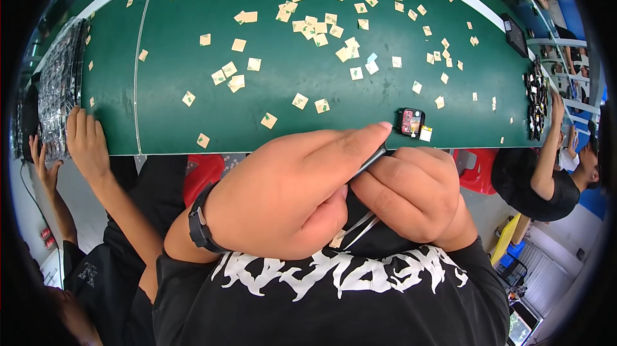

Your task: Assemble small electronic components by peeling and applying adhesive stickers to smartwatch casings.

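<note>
Grip obs. two-handed, close to chest; L hand (302,179), watch (200,221) at wrist, was clenched w/ thumb along a slim dark piece (371,161); R hand (411,192) was curled tight, fingers meeting the same piece from the other side, w/ silvery tweezers (365,222) apparently tucked in its palm; exact fingertip contact hidden, esp. under L hand.

Location: dark piece lay btwn the hands, around near edge of green table (173,89); tweezers projected below the grip toward black shirt (334,320); a tan square (337,239) showed at or near their ends, couldn't tell if pinched; black-cased unit w/ red board (410,121) sat on table just beyond grip, slightly R, yellow-white tab (426,133) beside it; loose tan squares (300,101) lay scattered farther beyond, mostly ahead and L.

Handling, as judged: steady L hold was the key point; narrow piece called for light, even pressure at its edges, R fingertips guiding rather than forcing; tweezer ends were best kept off the piece and off cloth, a scratch or snag being the likeliest fault; working fully over tabletop, nearer the unit but w/o knocking it, would've been safer vs. drops.
</note>
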{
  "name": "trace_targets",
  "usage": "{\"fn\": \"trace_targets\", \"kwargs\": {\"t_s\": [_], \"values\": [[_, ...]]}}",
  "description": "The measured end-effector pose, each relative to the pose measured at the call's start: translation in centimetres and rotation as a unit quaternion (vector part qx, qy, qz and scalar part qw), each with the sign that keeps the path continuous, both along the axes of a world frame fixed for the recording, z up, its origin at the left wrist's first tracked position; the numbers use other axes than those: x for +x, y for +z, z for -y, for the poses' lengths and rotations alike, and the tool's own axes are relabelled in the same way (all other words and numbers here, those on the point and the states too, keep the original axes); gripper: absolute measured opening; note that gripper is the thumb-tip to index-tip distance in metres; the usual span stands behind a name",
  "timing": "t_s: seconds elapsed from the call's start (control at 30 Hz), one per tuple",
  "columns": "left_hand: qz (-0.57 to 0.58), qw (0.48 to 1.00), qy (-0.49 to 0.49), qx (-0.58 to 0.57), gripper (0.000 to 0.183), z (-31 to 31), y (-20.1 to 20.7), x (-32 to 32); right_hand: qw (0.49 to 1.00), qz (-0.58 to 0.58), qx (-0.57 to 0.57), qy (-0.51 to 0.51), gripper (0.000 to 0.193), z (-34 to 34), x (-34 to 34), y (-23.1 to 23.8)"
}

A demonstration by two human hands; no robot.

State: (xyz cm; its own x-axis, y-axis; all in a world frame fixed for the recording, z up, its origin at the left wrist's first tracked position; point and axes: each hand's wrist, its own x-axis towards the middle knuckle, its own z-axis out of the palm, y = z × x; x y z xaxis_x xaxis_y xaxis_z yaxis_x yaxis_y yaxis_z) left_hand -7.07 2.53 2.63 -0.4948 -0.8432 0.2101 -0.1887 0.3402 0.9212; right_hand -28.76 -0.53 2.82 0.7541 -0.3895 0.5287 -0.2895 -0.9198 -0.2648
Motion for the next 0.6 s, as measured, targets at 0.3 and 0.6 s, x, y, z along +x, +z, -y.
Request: {"fn": "trace_targets", "kwargs": {"t_s": [0.3,0.6], "values": [[-0.066,0.983,0.012,0.172,0.058,0.3,-1.0,1.2,0.993,0.067,0.091,-0.018,0.025,0.2,-1.3,-0.2],[-0.174,0.940,0.110,0.273,0.039,0.0,-2.1,0.9,0.888,0.049,0.259,-0.378,0.026,0.9,-8.1,-2.3]]}}
